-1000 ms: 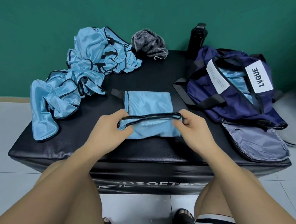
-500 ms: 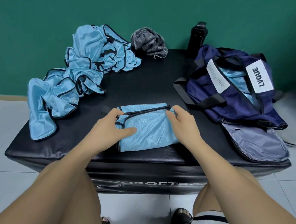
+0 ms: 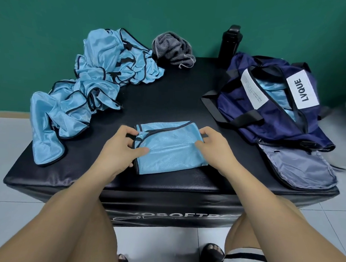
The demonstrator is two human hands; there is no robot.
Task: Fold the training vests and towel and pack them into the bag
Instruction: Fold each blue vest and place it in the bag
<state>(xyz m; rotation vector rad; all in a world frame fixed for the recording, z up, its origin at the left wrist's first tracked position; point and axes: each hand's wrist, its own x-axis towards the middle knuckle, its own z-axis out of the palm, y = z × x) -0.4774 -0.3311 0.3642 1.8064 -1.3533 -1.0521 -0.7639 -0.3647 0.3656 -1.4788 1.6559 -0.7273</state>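
black padded box (image 3: 169, 102), blue mesh vest (image 3: 171, 150) folded rectangular, fingers of left hand (image 3: 121, 150) and right hand (image 3: 215, 147) pinching its ends

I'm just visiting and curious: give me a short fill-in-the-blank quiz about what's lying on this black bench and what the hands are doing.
1. The left hand and right hand each pinch one end of a folded vest that is light ____ in colour.
2. The crumpled grey towel lies between the pile of vests and a black ____.
3. The white label on the navy bag reads ____.
Missing words: blue; bottle; LVQUE.
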